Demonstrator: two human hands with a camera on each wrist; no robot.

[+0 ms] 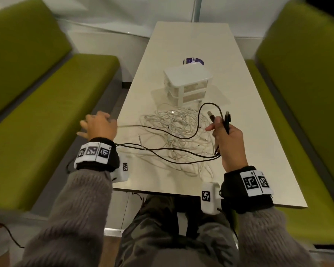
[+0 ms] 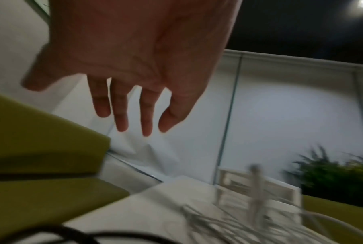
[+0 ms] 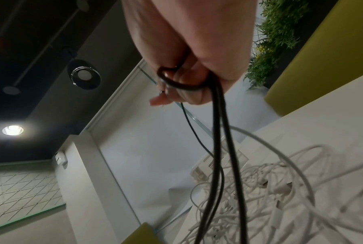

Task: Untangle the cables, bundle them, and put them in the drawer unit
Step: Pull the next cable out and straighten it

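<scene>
Over the counter [image 1: 201, 45], the right hand [image 1: 227, 140] grips the black cable [image 1: 181, 138], both plugs up, folding it into a bundle. The left hand [image 1: 98, 125] hangs wide, empty. Next, likely gather its slack clear of the white cable tangle [image 1: 174, 132]. Behind the drawer unit [image 1: 188, 81], a sticker [image 1: 193, 61] reads "Cla".

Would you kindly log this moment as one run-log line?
right hand: grips black cable | left hand: open, empty | white cables: tangled on table | drawer unit: shut
</scene>
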